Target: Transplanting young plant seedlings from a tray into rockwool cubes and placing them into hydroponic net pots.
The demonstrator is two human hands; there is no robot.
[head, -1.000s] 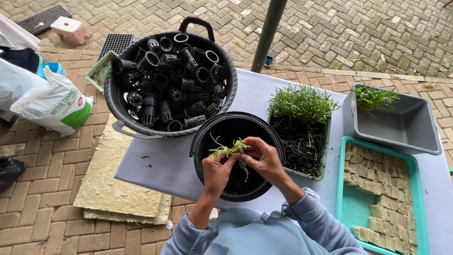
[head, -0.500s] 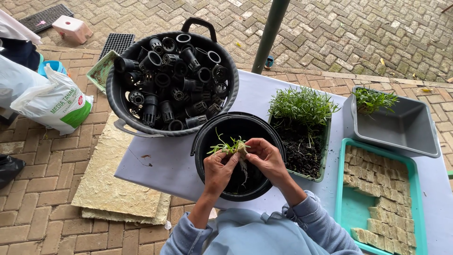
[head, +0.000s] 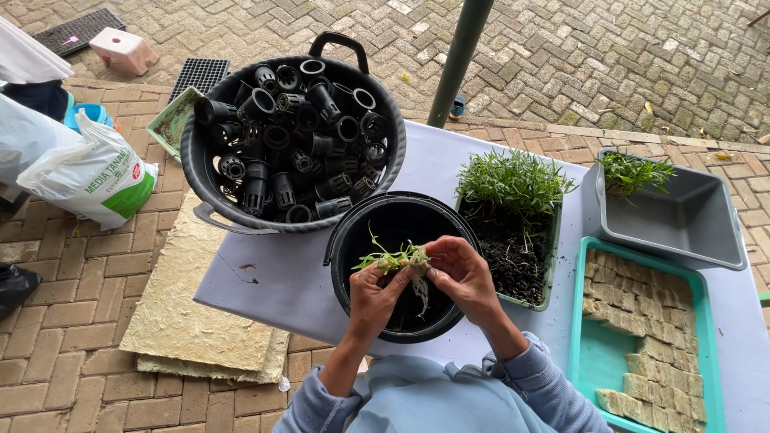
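Spreading across the right of the view, the table (head: 321, 281) carried everything at hand, its left edge hanging over a yellow mat (head: 192, 321) on the brick paving. At its far left corner sat a big black tub (head: 208, 188) heaped with small black net pots (head: 297, 136). Along the right edge lay a teal tray (head: 601, 361) partly filled with pale cubes (head: 642, 305), and beyond it a grey bin (head: 690, 224) with a few green sprouts in its far corner. Near the table's middle stood a green tray of seedlings (head: 513, 184) rooted in dark soil. Just left of that, by the near edge, was a black bucket (head: 353, 232). Over the bucket's mouth the left hand (head: 377, 293) and the right hand (head: 461, 273) were close together, fingertips of both pinched on a small seedling clump (head: 397, 258), whose green leaves pointed left while white roots hung down between the hands. Off the table to the left, a white bag (head: 88, 172) rested on the bricks.
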